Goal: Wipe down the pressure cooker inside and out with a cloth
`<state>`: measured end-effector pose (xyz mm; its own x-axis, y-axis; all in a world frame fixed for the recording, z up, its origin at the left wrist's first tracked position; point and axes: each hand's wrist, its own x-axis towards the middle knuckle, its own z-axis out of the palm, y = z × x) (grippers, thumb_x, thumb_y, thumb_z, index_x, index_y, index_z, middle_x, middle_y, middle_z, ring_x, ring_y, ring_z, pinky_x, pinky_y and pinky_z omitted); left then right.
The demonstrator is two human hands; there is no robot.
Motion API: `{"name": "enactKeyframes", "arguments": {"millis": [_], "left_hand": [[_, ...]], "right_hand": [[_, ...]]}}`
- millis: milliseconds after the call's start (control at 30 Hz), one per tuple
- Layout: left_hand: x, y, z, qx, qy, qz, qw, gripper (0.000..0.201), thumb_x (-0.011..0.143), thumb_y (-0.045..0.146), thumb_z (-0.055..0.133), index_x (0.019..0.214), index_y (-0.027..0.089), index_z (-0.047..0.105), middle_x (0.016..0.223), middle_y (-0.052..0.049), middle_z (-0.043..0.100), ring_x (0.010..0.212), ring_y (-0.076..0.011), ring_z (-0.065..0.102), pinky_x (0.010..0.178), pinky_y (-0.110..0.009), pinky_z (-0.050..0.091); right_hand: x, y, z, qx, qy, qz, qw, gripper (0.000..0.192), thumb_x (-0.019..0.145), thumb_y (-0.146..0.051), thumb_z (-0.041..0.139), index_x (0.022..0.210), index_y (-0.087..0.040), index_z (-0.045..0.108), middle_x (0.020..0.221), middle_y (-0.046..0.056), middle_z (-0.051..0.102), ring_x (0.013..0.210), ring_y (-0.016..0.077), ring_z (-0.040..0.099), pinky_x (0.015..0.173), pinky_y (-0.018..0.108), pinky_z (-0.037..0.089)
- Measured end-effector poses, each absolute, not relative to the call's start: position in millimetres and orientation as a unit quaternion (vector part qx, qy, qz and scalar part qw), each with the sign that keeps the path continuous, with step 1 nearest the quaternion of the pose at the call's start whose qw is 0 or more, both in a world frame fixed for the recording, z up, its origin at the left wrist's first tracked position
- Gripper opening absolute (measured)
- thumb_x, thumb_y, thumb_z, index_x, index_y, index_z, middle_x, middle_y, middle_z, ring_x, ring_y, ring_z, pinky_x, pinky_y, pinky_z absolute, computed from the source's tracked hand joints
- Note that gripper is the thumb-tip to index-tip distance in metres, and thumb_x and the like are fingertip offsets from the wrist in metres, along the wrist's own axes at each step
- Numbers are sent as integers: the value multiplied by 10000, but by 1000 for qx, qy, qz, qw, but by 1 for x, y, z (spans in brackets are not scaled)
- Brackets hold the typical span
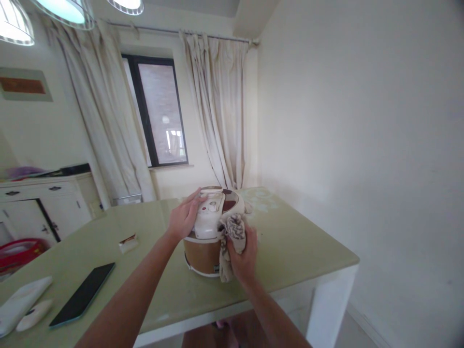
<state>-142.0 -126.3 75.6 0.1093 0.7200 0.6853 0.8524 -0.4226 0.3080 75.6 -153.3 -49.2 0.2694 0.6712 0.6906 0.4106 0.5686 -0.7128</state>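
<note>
A round white-and-brown appliance that looks like a rice cooker stands upright on the table. Its white lid carries a dial, and a dark window shows on top. My left hand lies against the upper left of the lid, fingers stretched out over its edge. On the right side, my right hand is closed around a bunched cloth with a dark pattern. The cloth touches the cooker's side, and one end hangs down along the brown body. Part of that side is hidden behind the cloth.
The pale green table has a white front edge. A dark tablet or phone, a white case, a small white oval object and a small packet lie to the left. A wall stands to the right.
</note>
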Motion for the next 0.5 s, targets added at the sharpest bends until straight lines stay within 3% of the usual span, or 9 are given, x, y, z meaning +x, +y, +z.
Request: {"name": "enactKeyframes", "arguments": {"millis": [100, 233, 333, 500], "left_hand": [[-140, -128, 76, -742, -530, -400, 90, 558, 1125, 454, 232, 1318, 360, 747, 1632, 70, 514, 1362, -223, 647, 1133, -374, 531], [-136, -130, 77, -737, -539, -397, 91, 559, 1126, 456, 232, 1317, 360, 749, 1633, 72, 513, 1355, -228, 653, 1109, -377, 551], [-132, -130, 77, -731, -545, -398, 102, 549, 1124, 453, 247, 1321, 360, 751, 1628, 67, 521, 1362, -231, 647, 1104, -365, 554], [-128, -129, 76, -721, -554, -402, 105, 529, 1120, 430, 267, 1308, 355, 756, 1621, 77, 527, 1360, -226, 648, 1103, -360, 553]], "right_hand": [[91, -131, 24, -454, -641, 44, 617, 507, 942, -515, 609, 1367, -240, 639, 1306, 148, 714, 1267, 322, 640, 1109, 482, 490], [116, -86, 91, -549, -702, 55, 450, 478, 933, -572, 653, 1283, -250, 703, 1191, 119, 762, 1138, 308, 699, 992, 417, 535], [133, -52, 106, -604, -707, 68, 361, 481, 958, -583, 626, 1297, -256, 724, 1230, 142, 763, 1162, 343, 705, 974, 445, 540], [149, -26, 104, -669, -683, 84, 282, 471, 1006, -557, 555, 1277, -227, 753, 1180, 174, 775, 1123, 380, 729, 941, 498, 559]]}}
